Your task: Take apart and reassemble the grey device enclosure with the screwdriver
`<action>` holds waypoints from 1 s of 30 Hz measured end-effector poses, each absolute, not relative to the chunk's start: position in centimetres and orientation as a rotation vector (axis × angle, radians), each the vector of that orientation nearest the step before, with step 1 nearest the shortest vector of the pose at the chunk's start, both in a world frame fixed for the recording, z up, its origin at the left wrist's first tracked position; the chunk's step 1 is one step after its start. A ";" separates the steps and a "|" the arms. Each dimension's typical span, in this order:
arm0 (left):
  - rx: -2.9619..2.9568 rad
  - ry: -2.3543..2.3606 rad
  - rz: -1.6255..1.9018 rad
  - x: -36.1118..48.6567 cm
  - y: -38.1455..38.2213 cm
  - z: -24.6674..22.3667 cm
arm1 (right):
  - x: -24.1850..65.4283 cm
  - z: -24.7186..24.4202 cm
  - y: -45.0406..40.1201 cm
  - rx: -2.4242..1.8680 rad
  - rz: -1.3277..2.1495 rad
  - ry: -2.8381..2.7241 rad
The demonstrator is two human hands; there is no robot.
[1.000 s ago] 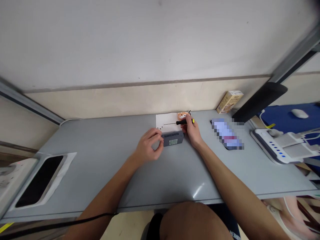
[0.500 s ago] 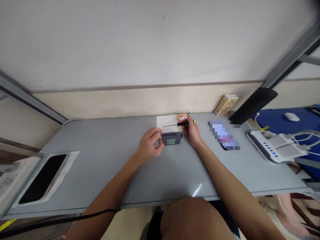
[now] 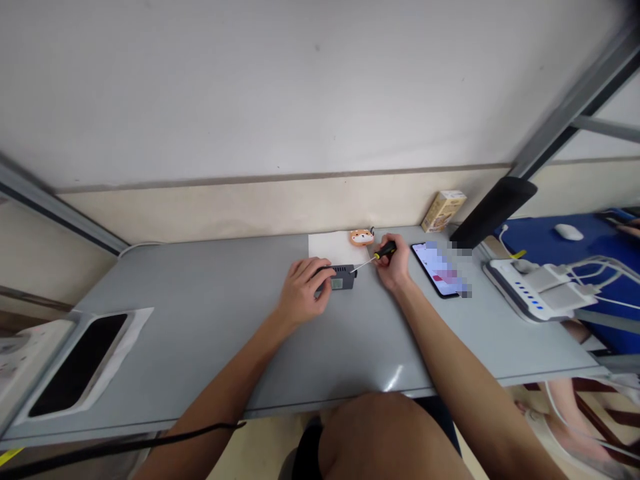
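My left hand [image 3: 303,291] is closed over the left end of a small grey metal network box [image 3: 344,278], which has vent slots and a green label. My right hand [image 3: 394,265] grips a screwdriver [image 3: 384,251] with a black and yellow handle. Its thin shaft slants down-left, and the tip is at the box's right end, touching it or very nearly so. Behind the box lies a white sheet of paper [image 3: 333,247], with an orange shiba-faced charm [image 3: 361,237] at its top edge. A phone [image 3: 437,269] lies to the right of my right hand.
A grey desk [image 3: 200,287] has a black slot [image 3: 77,363] at its left. A small box [image 3: 443,211] stands by the back wall, near a black stand [image 3: 493,212]. A white multi-port charger [image 3: 535,290] sits at right, before a blue mat [image 3: 550,233] with a white mouse [image 3: 569,232].
The screwdriver has swung from lying over the paper to slanting down-left, its tip now at the box's right end. My left hand covers more of the box.
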State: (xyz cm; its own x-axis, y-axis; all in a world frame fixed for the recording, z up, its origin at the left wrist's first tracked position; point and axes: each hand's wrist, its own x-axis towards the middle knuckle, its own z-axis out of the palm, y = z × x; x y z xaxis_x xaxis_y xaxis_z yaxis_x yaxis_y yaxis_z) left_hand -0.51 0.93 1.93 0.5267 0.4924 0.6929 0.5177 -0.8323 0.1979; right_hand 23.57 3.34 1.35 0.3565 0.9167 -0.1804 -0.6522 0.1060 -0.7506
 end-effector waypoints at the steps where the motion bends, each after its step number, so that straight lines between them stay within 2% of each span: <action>1: -2.720 -0.906 -1.214 -0.5 0.9 2.0 | 23.6 1.3 3.4 -0.869 1.194 -0.371; 12: -2.804 -0.840 -1.112 0.3 0.5 2.0 | 23.8 1.3 3.5 -0.917 1.142 -0.323; 22: -2.755 -0.833 -1.213 0.8 1.0 1.8 | 23.7 1.1 3.9 -0.936 1.101 -0.332; 30: -2.732 -0.831 -1.152 0.8 1.0 1.4 | 23.7 1.3 3.8 -0.920 1.085 -0.328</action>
State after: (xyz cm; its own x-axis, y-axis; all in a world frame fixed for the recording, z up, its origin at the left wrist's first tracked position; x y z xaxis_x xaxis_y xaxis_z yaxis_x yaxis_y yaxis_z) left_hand 0.79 0.98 1.44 0.5748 0.4554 0.6799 0.5018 -0.8524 0.1468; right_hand 23.71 3.82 1.27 0.4636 0.8648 -0.1929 -0.6127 0.1556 -0.7748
